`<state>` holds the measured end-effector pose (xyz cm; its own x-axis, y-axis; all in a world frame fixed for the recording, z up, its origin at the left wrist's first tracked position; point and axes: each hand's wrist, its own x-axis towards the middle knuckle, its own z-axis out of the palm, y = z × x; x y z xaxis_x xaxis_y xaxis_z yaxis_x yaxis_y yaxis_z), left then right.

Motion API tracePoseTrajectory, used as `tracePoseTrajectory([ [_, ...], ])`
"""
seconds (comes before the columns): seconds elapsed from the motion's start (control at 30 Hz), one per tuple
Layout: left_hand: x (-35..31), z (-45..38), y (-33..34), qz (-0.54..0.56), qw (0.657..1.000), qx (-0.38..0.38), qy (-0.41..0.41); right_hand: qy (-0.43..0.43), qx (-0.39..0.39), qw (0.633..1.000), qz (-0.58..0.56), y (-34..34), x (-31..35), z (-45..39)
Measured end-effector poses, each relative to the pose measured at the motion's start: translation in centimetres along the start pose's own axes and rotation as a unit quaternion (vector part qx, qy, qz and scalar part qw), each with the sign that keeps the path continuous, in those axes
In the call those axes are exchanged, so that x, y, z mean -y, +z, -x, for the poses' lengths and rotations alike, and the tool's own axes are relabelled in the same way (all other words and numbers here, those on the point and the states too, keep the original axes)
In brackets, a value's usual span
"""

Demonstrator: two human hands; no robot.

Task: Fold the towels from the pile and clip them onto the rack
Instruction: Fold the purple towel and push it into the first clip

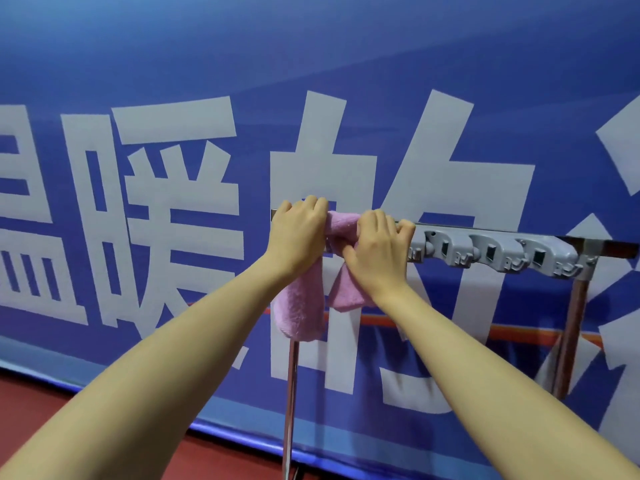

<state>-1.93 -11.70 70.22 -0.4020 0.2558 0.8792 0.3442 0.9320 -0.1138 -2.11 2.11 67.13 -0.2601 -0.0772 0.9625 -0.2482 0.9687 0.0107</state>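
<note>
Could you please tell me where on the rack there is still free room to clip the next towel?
The grey clips between the right hand and the rack's right post all look bare. The left end is crowded: both hands press the pink towel there, the left hand covering the bar's end.

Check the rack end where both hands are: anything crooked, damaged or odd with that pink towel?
Nothing looks damaged. The pink towel is bunched over the rack bar's left end, its two ends hanging unevenly. The left hand and right hand both press on it. The grey clips to the right are empty.
</note>
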Motion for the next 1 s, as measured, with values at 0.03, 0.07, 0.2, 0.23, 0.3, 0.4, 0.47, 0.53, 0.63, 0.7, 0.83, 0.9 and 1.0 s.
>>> tracePoseTrajectory([
  [0.03, 0.4, -0.3, 0.3, -0.002, 1.0, -0.009, 0.003, 0.018, 0.008, 1.0, -0.017, 0.5, 0.2, -0.3],
  [0.07, 0.7, -0.5, 0.6, -0.006, 1.0, -0.019, 0.009, 0.034, 0.016, 0.999, -0.034, 1.0, 0.3, -0.6],
  [0.2, 2.1, -1.3, 1.7, -0.022, 0.998, -0.031, 0.045, 0.04, 0.019, 0.999, -0.029, 2.3, 0.4, -2.2],
  [0.23, 2.2, -1.4, 2.1, -0.021, 0.998, -0.033, 0.048, 0.03, 0.01, 0.999, -0.009, 2.5, 0.3, -2.6],
  [0.3, 2.3, -1.6, 2.8, -0.013, 0.998, -0.035, 0.047, 0.018, 0.005, 0.999, 0.033, 3.1, 0.0, -2.8],
  [0.4, 2.3, -1.4, 4.1, 0.017, 0.998, -0.026, 0.062, 0.01, 0.027, 0.997, 0.07, 4.0, -0.3, -1.4],
  [0.47, 2.4, -0.9, 5.2, 0.034, 0.995, -0.002, 0.09, -0.002, 0.037, 0.996, 0.079, 4.6, -0.5, 0.2],
  [0.53, 2.5, -0.4, 6.1, 0.031, 0.994, 0.009, 0.109, -0.013, 0.045, 0.997, 0.068, 5.2, -0.6, 1.6],
  [0.63, 2.8, 0.2, 6.6, 0.04, 0.992, 0.004, 0.122, -0.034, 0.063, 0.997, 0.036, 5.6, -0.4, 2.5],
  [0.7, 2.8, 0.4, 6.6, 0.065, 0.991, 0.021, 0.113, -0.039, 0.071, 0.997, 0.004, 5.8, -0.1, 2.7],
  [0.83, 2.8, 2.2, 6.7, 0.158, 0.984, 0.084, 0.012, -0.025, 0.095, 0.995, -0.034, 6.1, 0.1, 3.1],
  [0.9, 2.7, 3.9, 6.9, 0.198, 0.975, 0.096, -0.041, -0.02, 0.11, 0.993, -0.033, 6.2, 0.0, 3.6],
  [1.0, 2.3, 5.8, 6.9, 0.212, 0.964, 0.112, -0.116, -0.005, 0.129, 0.991, -0.038, 6.3, 0.0, 4.2],
])
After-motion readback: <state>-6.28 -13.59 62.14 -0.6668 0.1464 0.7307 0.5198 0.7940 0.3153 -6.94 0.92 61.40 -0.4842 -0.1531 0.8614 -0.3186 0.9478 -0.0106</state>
